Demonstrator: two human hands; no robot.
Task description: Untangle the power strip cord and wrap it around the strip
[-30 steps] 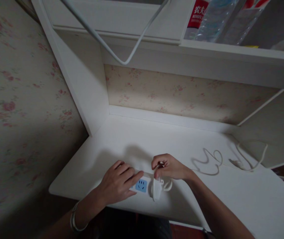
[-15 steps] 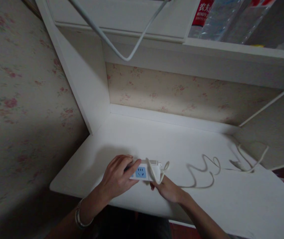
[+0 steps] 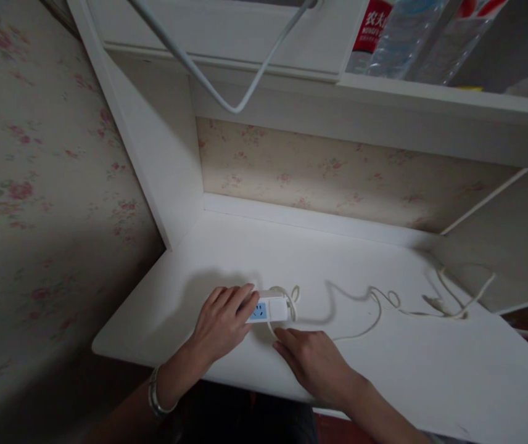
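A white power strip (image 3: 269,308) with a blue socket face lies on the white desk (image 3: 245,259) near its front edge. My left hand (image 3: 224,320) grips the strip's left end, fingers laid over it; a bracelet sits on that wrist. A white cord (image 3: 369,306) is looped round the strip's right end and trails right across the desk in loose curves. My right hand (image 3: 313,362) lies just below and right of the strip, fingers together and pointing at it, with the cord running into them.
The desk sits in a white alcove with floral wallpaper (image 3: 338,176) behind and a floral surface on the left. A shelf (image 3: 430,95) above holds plastic water bottles (image 3: 398,37). A thick white cable (image 3: 227,102) hangs in a loop overhead. The cord's far end lies at right (image 3: 449,296).
My right hand went from above the strip round to below it, carrying the cord round the strip's right end. The loose cord on the desk has been pulled left and straighter.
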